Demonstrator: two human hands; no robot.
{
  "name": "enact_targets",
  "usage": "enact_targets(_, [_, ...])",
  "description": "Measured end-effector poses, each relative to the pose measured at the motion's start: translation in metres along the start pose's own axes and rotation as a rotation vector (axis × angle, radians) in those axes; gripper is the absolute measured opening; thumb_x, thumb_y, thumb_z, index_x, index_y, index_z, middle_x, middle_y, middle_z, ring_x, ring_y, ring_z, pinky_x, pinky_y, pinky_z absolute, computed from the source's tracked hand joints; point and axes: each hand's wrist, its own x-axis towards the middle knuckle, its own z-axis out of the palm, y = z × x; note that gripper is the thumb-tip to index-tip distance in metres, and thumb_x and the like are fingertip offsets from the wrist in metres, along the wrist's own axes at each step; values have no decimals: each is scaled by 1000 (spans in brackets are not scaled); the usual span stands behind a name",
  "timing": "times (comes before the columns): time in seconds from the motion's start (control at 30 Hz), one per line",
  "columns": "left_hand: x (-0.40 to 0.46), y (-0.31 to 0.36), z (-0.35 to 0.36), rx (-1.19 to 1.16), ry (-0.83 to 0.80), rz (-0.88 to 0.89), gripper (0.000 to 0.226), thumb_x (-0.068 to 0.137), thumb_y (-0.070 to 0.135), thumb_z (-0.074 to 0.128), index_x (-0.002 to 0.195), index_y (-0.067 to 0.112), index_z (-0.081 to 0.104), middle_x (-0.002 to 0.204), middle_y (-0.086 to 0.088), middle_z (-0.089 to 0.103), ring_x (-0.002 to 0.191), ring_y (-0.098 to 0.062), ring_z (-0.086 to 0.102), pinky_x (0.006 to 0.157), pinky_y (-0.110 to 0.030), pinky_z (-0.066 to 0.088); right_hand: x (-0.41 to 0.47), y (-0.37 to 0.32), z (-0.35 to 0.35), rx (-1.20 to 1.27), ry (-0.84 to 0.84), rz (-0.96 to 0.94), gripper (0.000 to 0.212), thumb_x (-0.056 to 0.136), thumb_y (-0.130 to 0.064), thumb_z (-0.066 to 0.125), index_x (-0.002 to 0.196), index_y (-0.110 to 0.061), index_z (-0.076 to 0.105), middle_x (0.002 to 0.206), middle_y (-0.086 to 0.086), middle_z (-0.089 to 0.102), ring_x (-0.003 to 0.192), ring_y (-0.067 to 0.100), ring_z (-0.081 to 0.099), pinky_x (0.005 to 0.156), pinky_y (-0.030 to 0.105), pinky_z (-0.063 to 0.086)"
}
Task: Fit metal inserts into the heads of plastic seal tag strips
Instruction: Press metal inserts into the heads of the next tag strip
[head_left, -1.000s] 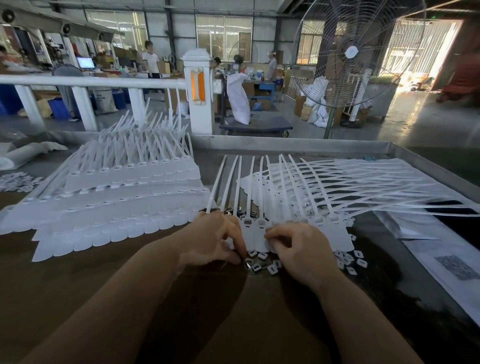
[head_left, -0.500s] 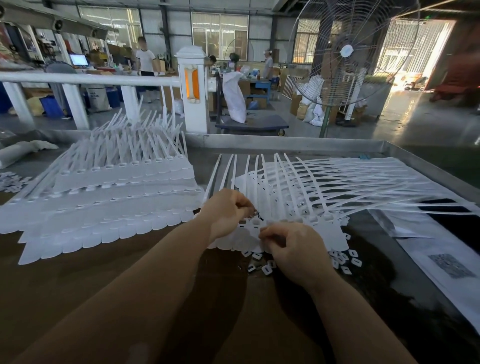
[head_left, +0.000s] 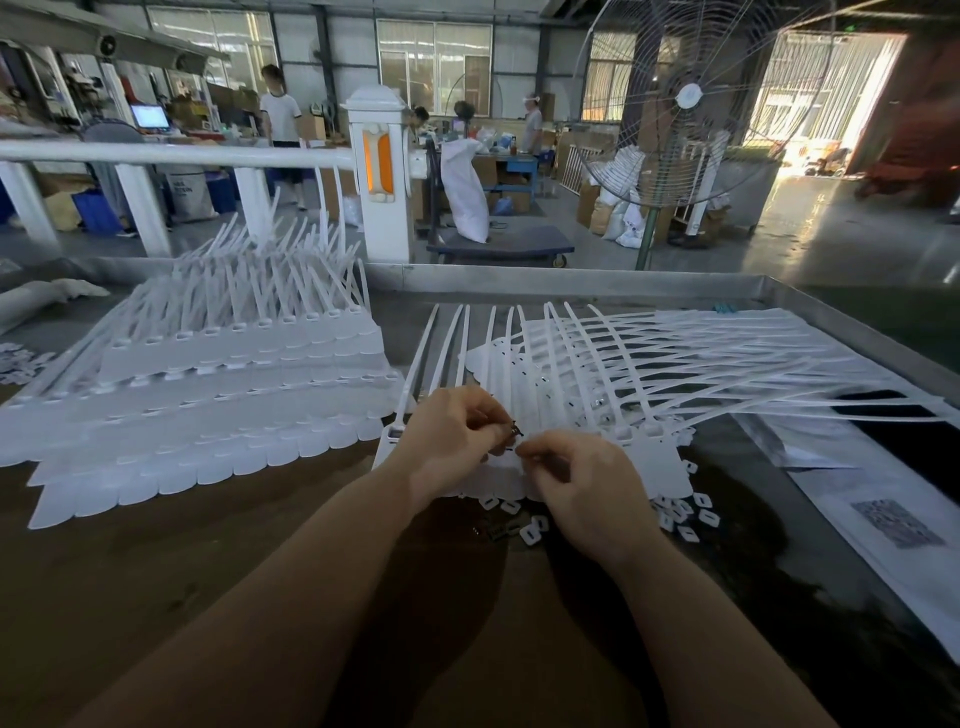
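A joined row of white plastic seal tag strips (head_left: 654, 457) lies flat at the table's middle, its thin tails fanning away to the back right. My left hand (head_left: 452, 441) is over the row's left part and pinches a small dark metal insert (head_left: 514, 431) between thumb and fingertips. My right hand (head_left: 576, 483) lies just right of it with curled fingers, its fingertips meeting the left hand's at the strip heads; what it holds is hidden. Small white plastic caps (head_left: 680, 514) and dark inserts (head_left: 501, 530) lie loose on the table near my hands.
A tall stepped stack of tag strip rows (head_left: 208, 395) fills the left of the brown table (head_left: 208, 571). White printed sheets (head_left: 883, 525) lie at the right. A metal rim (head_left: 571, 286) bounds the table's far side; a large fan (head_left: 691, 98) stands beyond.
My left hand rose from the loose inserts near the table's front to the strip heads, carrying an insert. My right hand shifted slightly up to meet it.
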Motion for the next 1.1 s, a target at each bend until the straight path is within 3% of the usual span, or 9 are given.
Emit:
enact_targets(0.2, [-8, -2, 1, 78, 8, 55, 12, 82, 11, 68, 79, 23, 68, 78, 12, 67, 77, 0, 62, 69, -9, 47, 0, -1, 0, 19, 2, 10, 19, 89, -18, 57, 103, -19, 70, 98, -3, 70, 93, 15, 61, 86, 37, 48])
enact_targets(0.37, [-8, -1, 1, 46, 11, 54, 9, 80, 11, 71, 83, 19, 74, 79, 10, 70, 79, -1, 64, 74, -10, 48, 0, 1, 0, 7, 20, 11, 17, 88, -17, 59, 102, -17, 69, 95, -1, 70, 91, 16, 61, 85, 36, 48])
enact_targets(0.67, [-6, 1, -2, -150, 24, -61, 18, 75, 3, 74, 83, 15, 63, 75, -1, 71, 65, -2, 62, 61, -13, 49, -1, 0, 1, -46, -6, -17, 19, 88, -17, 59, 104, -21, 69, 102, -4, 68, 96, 13, 58, 92, 34, 45])
enact_targets(0.77, [-3, 2, -4, -129, 41, -62, 16, 77, 3, 72, 81, 19, 69, 80, 0, 71, 76, -11, 64, 68, -18, 53, -2, 0, 0, -100, -1, -60, 21, 88, -16, 59, 105, -21, 69, 105, -5, 68, 97, 10, 56, 94, 30, 42])
enact_targets(0.93, [-1, 3, -10, -154, 65, -127, 16, 80, 1, 68, 77, 16, 69, 72, -1, 70, 66, -10, 62, 57, -10, 49, -2, 0, -3, -165, -45, -110, 18, 87, -19, 60, 101, -24, 71, 104, -9, 69, 95, 5, 51, 93, 24, 38])
enact_targets(1.1, [2, 5, -12, -6, 53, -126, 8, 82, 9, 68, 83, 17, 68, 77, 3, 69, 67, -5, 63, 51, -7, 43, -2, -1, -6, -147, -107, -96, 18, 86, -23, 61, 98, -29, 72, 104, -9, 69, 97, 7, 58, 89, 17, 37])
